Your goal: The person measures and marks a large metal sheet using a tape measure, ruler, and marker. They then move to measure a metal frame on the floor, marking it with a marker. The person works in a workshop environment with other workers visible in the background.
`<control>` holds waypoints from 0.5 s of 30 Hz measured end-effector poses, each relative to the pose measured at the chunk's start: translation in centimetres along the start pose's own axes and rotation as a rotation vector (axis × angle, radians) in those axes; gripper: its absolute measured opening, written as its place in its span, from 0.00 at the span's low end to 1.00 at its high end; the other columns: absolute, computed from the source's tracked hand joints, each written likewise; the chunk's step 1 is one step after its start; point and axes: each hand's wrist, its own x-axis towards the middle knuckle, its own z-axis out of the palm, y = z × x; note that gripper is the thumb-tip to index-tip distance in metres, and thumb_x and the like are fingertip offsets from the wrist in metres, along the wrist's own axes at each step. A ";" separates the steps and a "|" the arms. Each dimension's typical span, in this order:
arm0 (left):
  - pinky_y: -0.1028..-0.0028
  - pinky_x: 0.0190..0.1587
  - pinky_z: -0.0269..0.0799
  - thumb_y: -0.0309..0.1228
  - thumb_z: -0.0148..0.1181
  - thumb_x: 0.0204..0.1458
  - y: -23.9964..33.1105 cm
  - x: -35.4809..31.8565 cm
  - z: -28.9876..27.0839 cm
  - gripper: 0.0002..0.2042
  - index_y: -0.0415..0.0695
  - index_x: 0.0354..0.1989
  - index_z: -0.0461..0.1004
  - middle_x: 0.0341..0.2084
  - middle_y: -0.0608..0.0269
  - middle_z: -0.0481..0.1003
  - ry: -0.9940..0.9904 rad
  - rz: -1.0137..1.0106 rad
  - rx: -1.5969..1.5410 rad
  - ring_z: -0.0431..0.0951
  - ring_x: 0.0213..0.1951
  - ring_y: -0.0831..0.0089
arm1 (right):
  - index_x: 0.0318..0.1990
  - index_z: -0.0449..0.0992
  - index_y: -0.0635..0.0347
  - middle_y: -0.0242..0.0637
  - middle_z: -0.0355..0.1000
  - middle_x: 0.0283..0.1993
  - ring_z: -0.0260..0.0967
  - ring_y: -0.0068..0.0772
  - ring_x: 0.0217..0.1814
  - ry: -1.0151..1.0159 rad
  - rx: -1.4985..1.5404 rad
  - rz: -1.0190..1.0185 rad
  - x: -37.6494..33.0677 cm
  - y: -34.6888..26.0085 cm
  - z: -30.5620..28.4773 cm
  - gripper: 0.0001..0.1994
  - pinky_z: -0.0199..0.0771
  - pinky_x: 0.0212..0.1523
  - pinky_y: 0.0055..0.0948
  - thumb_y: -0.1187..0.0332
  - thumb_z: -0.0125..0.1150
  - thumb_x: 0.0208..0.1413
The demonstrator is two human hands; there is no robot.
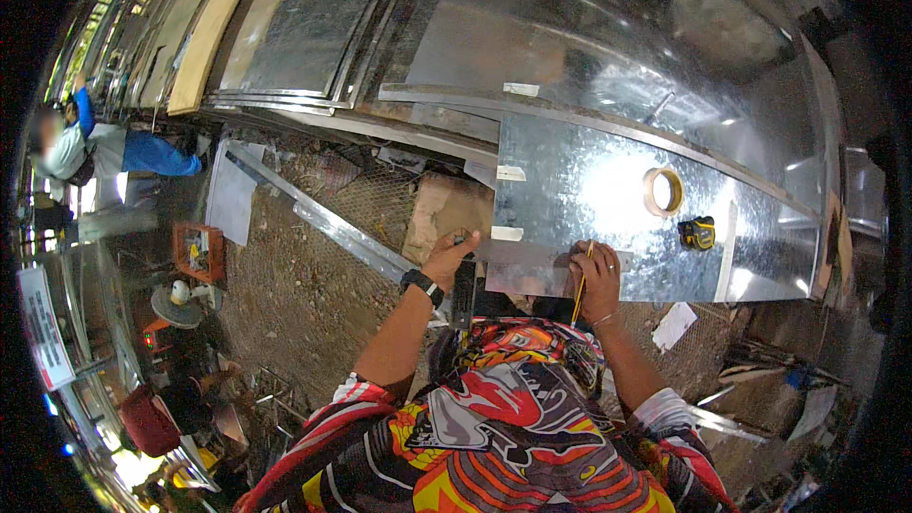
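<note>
At the far left of the frame another person in a blue sleeve (152, 154) stands well apart from the work, and nearer the middle-left an orange crate (199, 252) sits on the dirt ground beside a long metal channel (323, 218) that runs diagonally toward the centre. Just left of centre, the left hand (450, 256), with a dark watch on its wrist, is closed around the upper end of a dark square tool (464, 287), pressing it against the near edge of the galvanised metal sheet (570, 190) that fills the centre and right of the frame. Just right of it, the right hand (598, 275) pinches a yellow pencil (579, 290) between curled fingers, its upper end touching the sheet's lower edge, though the tip itself is too small to make out. By the look of it, the step in hand is marking a line on the sheet against the held square; the next move likely calls for keeping the square steady while the pencil is drawn along it. Further right on the sheet lie a roll of tape (663, 192) and, just beside it, a yellow and black tape measure (696, 233), both apart from the hands.
</note>
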 end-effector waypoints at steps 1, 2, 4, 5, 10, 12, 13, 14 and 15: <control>0.65 0.59 0.66 0.49 0.68 0.57 0.0 0.1 0.2 0.30 0.41 0.61 0.70 0.54 0.61 0.75 0.000 -0.003 -0.023 0.73 0.56 0.67 | 0.45 0.76 0.57 0.42 0.72 0.61 0.65 0.53 0.66 -0.045 -0.040 0.007 0.1 0.0 0.1 0.11 0.58 0.72 0.52 0.69 0.67 0.55; 0.65 0.57 0.70 0.48 0.66 0.58 0.0 0.2 0.3 0.31 0.39 0.64 0.70 0.57 0.59 0.76 0.002 -0.006 -0.049 0.75 0.56 0.66 | 0.45 0.76 0.57 0.43 0.72 0.61 0.65 0.53 0.67 -0.035 -0.040 0.011 0.1 0.1 0.1 0.12 0.57 0.72 0.52 0.69 0.67 0.55; 0.66 0.57 0.71 0.46 0.66 0.59 1.1 0.0 0.3 0.31 0.41 0.66 0.67 0.56 0.60 0.75 -0.108 -0.042 -0.136 0.75 0.55 0.67 | 0.46 0.76 0.57 0.45 0.71 0.62 0.63 0.52 0.69 -0.012 -0.037 0.012 0.2 0.3 -0.1 0.13 0.55 0.74 0.52 0.68 0.68 0.55; 0.67 0.56 0.71 0.45 0.66 0.59 1.6 -0.2 0.3 0.31 0.42 0.67 0.66 0.56 0.61 0.75 -0.161 -0.058 -0.180 0.75 0.54 0.67 | 0.47 0.76 0.59 0.47 0.71 0.63 0.61 0.53 0.71 -0.026 -0.035 0.000 -0.1 0.9 0.2 0.14 0.54 0.74 0.53 0.66 0.68 0.55; 0.68 0.47 0.78 0.37 0.69 0.58 0.0 -0.5 0.1 0.20 0.44 0.56 0.73 0.46 0.63 0.77 -0.247 0.002 -0.386 0.78 0.46 0.71 | 0.51 0.76 0.58 0.47 0.69 0.66 0.60 0.53 0.72 -0.044 -0.045 0.025 0.0 1.7 0.0 0.15 0.52 0.75 0.53 0.66 0.65 0.58; 0.68 0.48 0.76 0.34 0.67 0.59 -0.6 -0.3 -0.6 0.19 0.44 0.57 0.72 0.46 0.64 0.77 -0.325 0.036 -0.368 0.78 0.46 0.71 | 0.53 0.75 0.58 0.47 0.67 0.67 0.59 0.53 0.73 -0.047 -0.048 0.033 -0.2 1.7 -0.1 0.16 0.51 0.76 0.53 0.66 0.64 0.58; 0.68 0.50 0.75 0.33 0.66 0.59 -1.5 0.3 -1.1 0.21 0.43 0.60 0.71 0.48 0.64 0.77 -0.351 0.023 -0.338 0.77 0.48 0.70 | 0.54 0.75 0.58 0.47 0.67 0.68 0.59 0.53 0.74 -0.046 -0.054 0.020 0.1 1.4 -0.3 0.17 0.50 0.76 0.53 0.66 0.64 0.59; 0.68 0.52 0.74 0.32 0.65 0.60 -1.8 1.0 -1.3 0.23 0.43 0.62 0.69 0.50 0.64 0.77 -0.375 0.018 -0.307 0.77 0.49 0.69 | 0.55 0.75 0.58 0.47 0.66 0.68 0.58 0.52 0.74 -0.040 -0.060 0.003 0.4 1.5 -0.3 0.17 0.50 0.76 0.52 0.66 0.64 0.59; 0.68 0.51 0.74 0.33 0.65 0.60 -2.5 1.3 -1.2 0.23 0.43 0.62 0.69 0.50 0.64 0.77 -0.334 0.027 -0.300 0.77 0.49 0.68 | 0.56 0.75 0.58 0.46 0.64 0.71 0.56 0.51 0.76 -0.055 -0.070 0.025 0.1 1.7 0.0 0.17 0.49 0.77 0.52 0.67 0.64 0.59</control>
